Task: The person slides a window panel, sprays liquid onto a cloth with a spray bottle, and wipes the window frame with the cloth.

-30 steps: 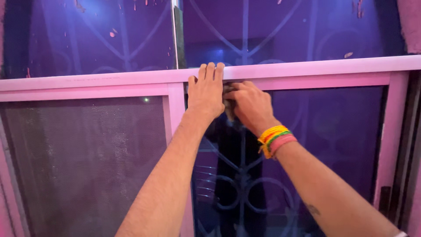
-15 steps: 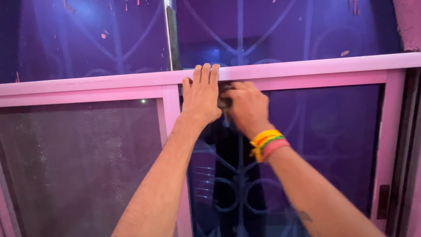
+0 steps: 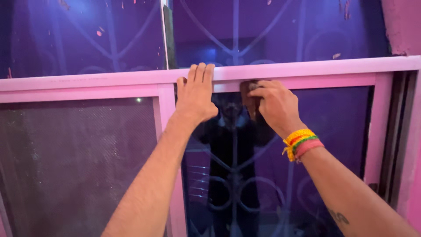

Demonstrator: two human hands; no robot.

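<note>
Fingers of the right hand [image 3: 277,104] are curled around a small dark brownish pad [image 3: 249,97], most likely a scrubbing pad or folded cloth, pressing it against the glass pane [image 3: 324,131] just under the pink horizontal rail [image 3: 307,69] of the window frame. Only the left part of the pad shows; the rest is hidden beneath the knuckles and palm, so the thumb's position cannot be told. What shows of the pad stands taller than it is wide, its long axis roughly upright and its flat face turned to the glass, the upper edge touching the lower lip of the rail. The left hand [image 3: 195,94] lies flat and spread just to the left of the pad, palm against the glass and frame, its fingers reaching up over the rail, holding nothing; a narrow gap of glass lies between the two hands. Woven wristbands [image 3: 300,142] in yellow, green and pink circle the right wrist. Left of the left hand runs the pink vertical post [image 3: 166,105], and beyond it a dusty mesh screen [image 3: 74,166]. Behind the glass a curved metal grille [image 3: 237,193] is visible, and the pane carries a dark reflection of the person.
</note>
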